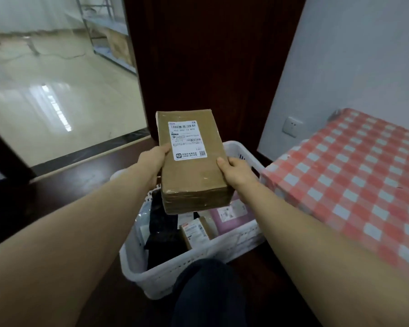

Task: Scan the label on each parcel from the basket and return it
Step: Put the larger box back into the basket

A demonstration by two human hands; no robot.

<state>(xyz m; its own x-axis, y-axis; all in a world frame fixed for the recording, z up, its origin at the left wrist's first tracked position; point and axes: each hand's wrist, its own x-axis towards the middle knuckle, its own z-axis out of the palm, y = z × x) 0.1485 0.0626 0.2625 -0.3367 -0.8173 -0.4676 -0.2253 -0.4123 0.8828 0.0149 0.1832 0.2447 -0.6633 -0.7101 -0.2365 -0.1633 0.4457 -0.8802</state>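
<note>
Grasping a brown box (pixel 194 161) from both sides, the left hand (pixel 152 161) has its thumb on the top face near the left edge, and the right hand (pixel 237 172) has its thumb on the right edge, each grip clenched on the cardboard. The box is held in the air above the basket (pixel 243 239), its white label (pixel 188 140) facing up with barcodes and a square code visible; the print is too small to read. Clear tape wraps the box. Below it, the white basket sits on the dark floor (pixel 92 175) and holds other parcels: a black bag (pixel 159 230), a small box (pixel 196 233) with a label, and a pink packet (pixel 232 217). A dark-clad knee (pixel 208 291) shows in front of the basket. Just to the right stands a surface covered in red-and-white checked cloth (pixel 354 182), with a wall socket (pixel 292 126) behind it.
</note>
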